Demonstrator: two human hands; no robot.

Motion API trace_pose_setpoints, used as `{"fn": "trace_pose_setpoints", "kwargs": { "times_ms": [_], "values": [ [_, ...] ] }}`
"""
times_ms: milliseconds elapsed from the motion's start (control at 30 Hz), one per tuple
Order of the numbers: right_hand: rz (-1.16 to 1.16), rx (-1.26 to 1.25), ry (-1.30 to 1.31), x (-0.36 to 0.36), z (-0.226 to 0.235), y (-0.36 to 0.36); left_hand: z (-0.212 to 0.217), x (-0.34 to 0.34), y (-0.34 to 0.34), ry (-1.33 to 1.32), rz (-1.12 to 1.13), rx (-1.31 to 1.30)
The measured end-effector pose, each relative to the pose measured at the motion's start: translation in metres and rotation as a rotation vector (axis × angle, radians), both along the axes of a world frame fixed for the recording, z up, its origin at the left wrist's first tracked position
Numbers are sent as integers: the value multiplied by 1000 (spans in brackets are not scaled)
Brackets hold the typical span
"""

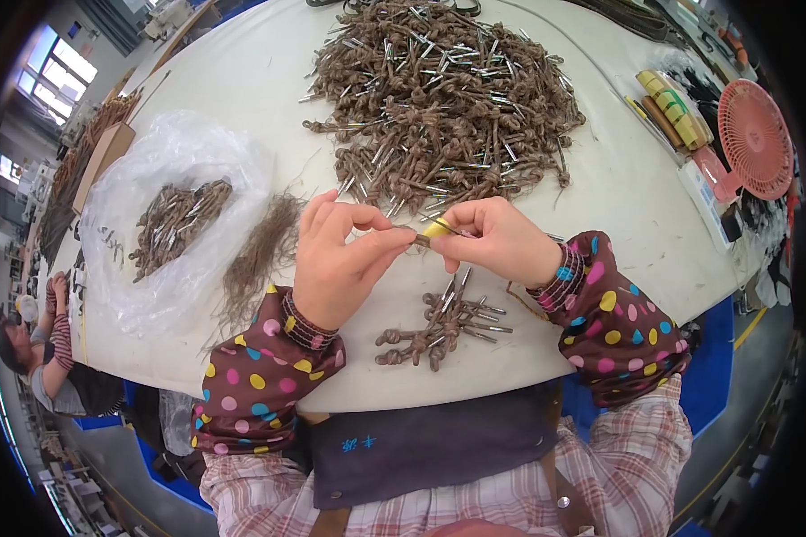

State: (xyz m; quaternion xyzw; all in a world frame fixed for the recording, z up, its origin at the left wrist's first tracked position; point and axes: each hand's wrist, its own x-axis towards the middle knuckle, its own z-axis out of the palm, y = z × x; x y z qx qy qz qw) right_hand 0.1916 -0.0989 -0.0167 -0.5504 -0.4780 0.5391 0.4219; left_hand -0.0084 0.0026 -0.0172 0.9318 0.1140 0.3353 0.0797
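both of the person's hands met over the table (630, 259), between its near edge and the big pile toward the far edge. the left hand (340, 258) had its thumb and index finger closed, with no gap to speak of, on a brown cord piece (423, 241); its other fingers were loosely curled. the right hand (501, 238) had its thumb and index finger pressed together on a small yellow thing (436, 227) with a thin dark length beside it, just next to the cord piece; exactly what that was could not be told, being so small and partly covered by the fingers.

nearer the table's near edge, just below the hands, lay a small group of knotted brown cords (446, 327) with silvery metal tips, crossing one another. the big pile (448, 112) of similar cords spread widely toward the far edge. on the left part of the table a clear plastic bag (228, 152) lay open around more knotted cords (177, 224), and loose brown fibres (261, 246) were strewn between the bag and the left hand. by the right edge stood a pink fan (755, 139), with yellow rolls (673, 107) near it. beyond the left edge was another person (58, 367).
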Motion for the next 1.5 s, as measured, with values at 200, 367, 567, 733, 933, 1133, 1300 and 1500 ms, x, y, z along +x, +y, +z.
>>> {"fn": "trace_pose_setpoints", "kwargs": {
  "times_ms": [200, 367, 567, 733, 933, 1133, 1300, 1500],
  "values": [
    [59, -24, 32, 0, -3, 1, -5, 4, -1, -66, -45, -323],
    [73, 59, -29, -2, -5, -2, -2, 2, -4, -35, -7, -535],
    [-257, 591, -757, -9, 8, -8, -1, 2, -4, -23, 40, -460],
    [-131, 598, -903, -16, 6, -11, -4, 4, -6, -51, 16, -410],
    [-138, 593, -947, -18, 4, -9, -2, 5, -7, -33, -5, -359],
    [-142, 728, -1184, -20, 4, -10, -5, 6, -9, -44, -6, -377],
    [-225, 714, -997, -19, 3, -8, -16, 3, -5, -137, 32, -666],
    [-190, 425, -503, -11, -4, -9, -20, 4, 4, -277, 35, -1229]
  ]
}}
